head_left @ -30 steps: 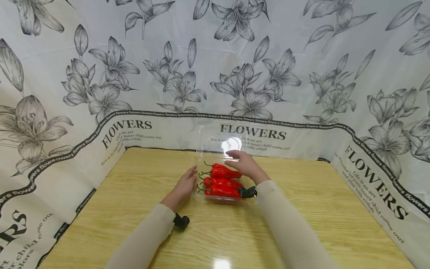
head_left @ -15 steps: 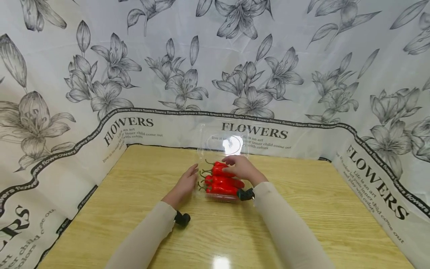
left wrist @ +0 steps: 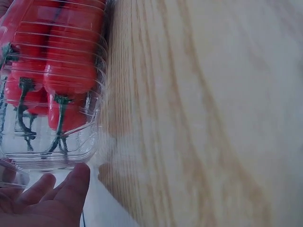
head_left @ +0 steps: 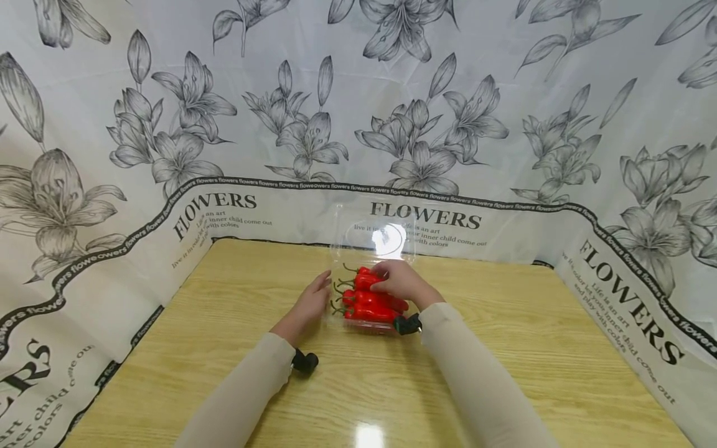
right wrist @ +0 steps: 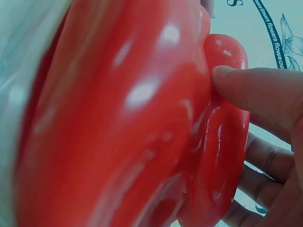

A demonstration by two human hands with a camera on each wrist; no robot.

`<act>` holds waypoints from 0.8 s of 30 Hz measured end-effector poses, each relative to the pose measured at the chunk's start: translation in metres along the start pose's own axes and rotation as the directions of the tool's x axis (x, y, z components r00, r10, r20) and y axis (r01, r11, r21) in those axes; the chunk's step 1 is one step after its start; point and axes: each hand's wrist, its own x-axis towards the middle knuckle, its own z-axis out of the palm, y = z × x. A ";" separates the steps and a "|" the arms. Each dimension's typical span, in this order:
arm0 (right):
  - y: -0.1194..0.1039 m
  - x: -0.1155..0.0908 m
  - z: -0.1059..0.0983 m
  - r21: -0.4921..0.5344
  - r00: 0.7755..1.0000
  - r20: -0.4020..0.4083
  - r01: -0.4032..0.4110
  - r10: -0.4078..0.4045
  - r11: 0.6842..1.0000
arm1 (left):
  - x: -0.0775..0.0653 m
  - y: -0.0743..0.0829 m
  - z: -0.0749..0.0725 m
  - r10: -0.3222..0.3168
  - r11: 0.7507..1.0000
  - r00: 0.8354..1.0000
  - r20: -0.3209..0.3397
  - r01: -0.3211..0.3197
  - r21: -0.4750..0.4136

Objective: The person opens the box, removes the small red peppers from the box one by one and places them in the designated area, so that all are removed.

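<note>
Gleaming red, green-stemmed peppers point(head_left: 370, 300) lie in clear container point(head_left: 368, 326).

Hands point(head_left: 309, 305) point(head_left: 404, 281) at open clear box point(head_left: 370, 326), red peppers point(head_left: 370, 300) inside, wood-grain table point(head_left: 504, 336), floral backdrop point(head_left: 358, 81)

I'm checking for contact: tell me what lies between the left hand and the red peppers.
In the left wrist view, the end wall of the clear container stands between the left hand and the red peppers.
</note>
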 end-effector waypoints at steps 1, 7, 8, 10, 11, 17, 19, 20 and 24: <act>0.000 0.000 0.000 -0.002 1.000 0.001 -0.002 0.002 1.000 | 0.000 0.000 0.000 0.002 1.000 1.000 0.000 -0.002 0.006; 0.000 0.001 -0.001 -0.028 1.000 0.004 0.019 -0.019 0.999 | -0.001 0.002 0.001 -0.003 1.000 1.000 0.004 0.003 0.000; 0.000 0.001 -0.001 -0.037 1.000 0.005 0.025 -0.025 0.999 | -0.001 0.001 0.001 -0.009 1.000 1.000 0.006 0.009 -0.010; 0.001 0.001 0.000 -0.060 0.999 0.006 0.039 -0.039 0.997 | -0.002 0.001 0.001 -0.008 1.000 1.000 0.013 0.008 -0.020; 0.001 0.001 0.000 -0.073 0.999 0.006 0.049 -0.048 0.996 | -0.002 0.002 0.002 -0.008 1.000 1.000 0.014 0.009 -0.022; 0.005 0.001 -0.001 -0.091 0.997 0.003 0.077 -0.078 0.993 | -0.004 0.004 0.003 -0.010 0.999 1.000 0.011 0.010 -0.042; 0.006 0.000 -0.002 -0.083 0.997 0.005 0.080 -0.080 0.993 | -0.004 0.003 0.002 -0.014 0.998 1.000 0.012 0.014 -0.054; 0.007 -0.001 -0.003 -0.078 0.997 0.005 0.082 -0.081 0.994 | -0.004 0.003 0.002 -0.014 0.998 1.000 0.014 0.015 -0.057; 0.007 -0.006 -0.007 -0.072 0.996 0.001 0.085 -0.085 0.994 | -0.003 0.001 0.002 -0.016 0.997 1.000 0.019 0.017 -0.069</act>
